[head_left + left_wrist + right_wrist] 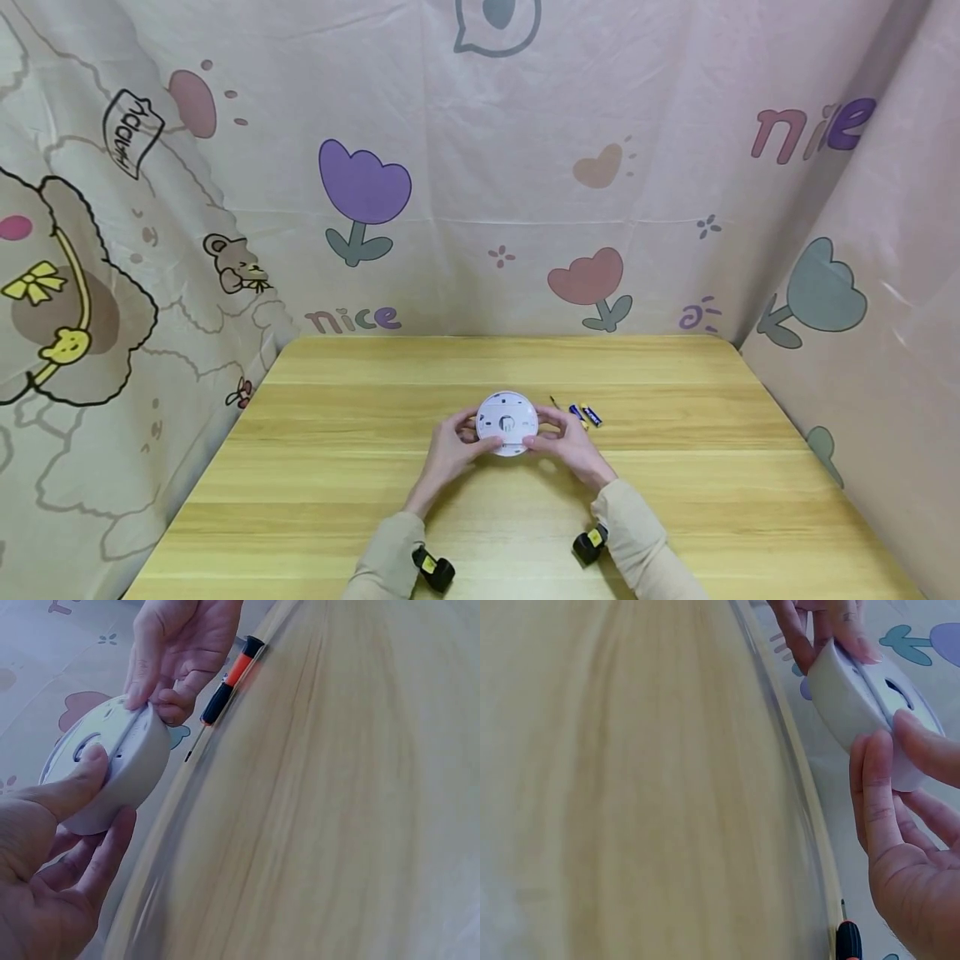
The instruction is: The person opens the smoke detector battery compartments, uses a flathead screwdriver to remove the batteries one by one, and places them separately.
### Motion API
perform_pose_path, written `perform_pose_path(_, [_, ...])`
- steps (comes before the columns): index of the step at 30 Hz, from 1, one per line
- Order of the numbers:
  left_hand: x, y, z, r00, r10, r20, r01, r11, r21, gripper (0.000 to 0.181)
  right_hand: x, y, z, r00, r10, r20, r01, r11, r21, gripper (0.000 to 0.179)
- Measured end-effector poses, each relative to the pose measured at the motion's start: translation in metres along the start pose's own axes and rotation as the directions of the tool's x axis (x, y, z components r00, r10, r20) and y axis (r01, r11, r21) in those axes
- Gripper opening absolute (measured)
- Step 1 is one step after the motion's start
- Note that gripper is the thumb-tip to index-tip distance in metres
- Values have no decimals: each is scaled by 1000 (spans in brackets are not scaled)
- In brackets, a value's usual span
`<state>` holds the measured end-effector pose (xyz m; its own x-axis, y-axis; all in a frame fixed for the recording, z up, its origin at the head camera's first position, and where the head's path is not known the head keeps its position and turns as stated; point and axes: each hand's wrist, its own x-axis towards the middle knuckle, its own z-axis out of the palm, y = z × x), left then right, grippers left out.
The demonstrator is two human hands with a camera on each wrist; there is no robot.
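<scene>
Both hands hold up a round white device (507, 417), shaped like a smoke detector, above the middle of the table. Its flat slotted face, with a round opening at the centre, is turned toward the head camera. My left hand (448, 454) grips the left side, thumb on the flat face and fingers against the rounded wall. On the opposite side, my right hand (568, 443) pinches the rim in the same manner. In the left wrist view a black-and-orange screwdriver (229, 686) lies beyond the device; the right hand mostly covers it in the head view.
Blue-and-yellow batteries (592, 415) lie on the wooden table (337, 467) just right of the right hand. Printed cloth (480, 275) hangs behind the table's back edge and along both sides. Black wrist cameras (435, 571) are strapped over the beige sleeves.
</scene>
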<state>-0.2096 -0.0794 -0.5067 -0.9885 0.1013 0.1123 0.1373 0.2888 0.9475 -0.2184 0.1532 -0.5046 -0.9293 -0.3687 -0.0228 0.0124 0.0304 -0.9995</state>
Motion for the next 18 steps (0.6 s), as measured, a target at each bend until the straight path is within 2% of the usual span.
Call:
perform_pose_path(5, [-1, -1, -2, 1000, 16, -12, -16, 999, -28, 56, 0, 2, -1, 1000, -20, -13, 20, 1000, 7, 69])
perform_pose_path(11, [-2, 1, -4, 999, 48, -26, -50, 997, -66, 49, 2, 4, -1, 999, -37, 17, 36, 996, 79, 59])
perform_pose_path(18, [-3, 0, -3, 997, 69, -37, -73, 992, -103, 48, 2, 3, 1, 999, 35, 11, -36, 984, 173, 55])
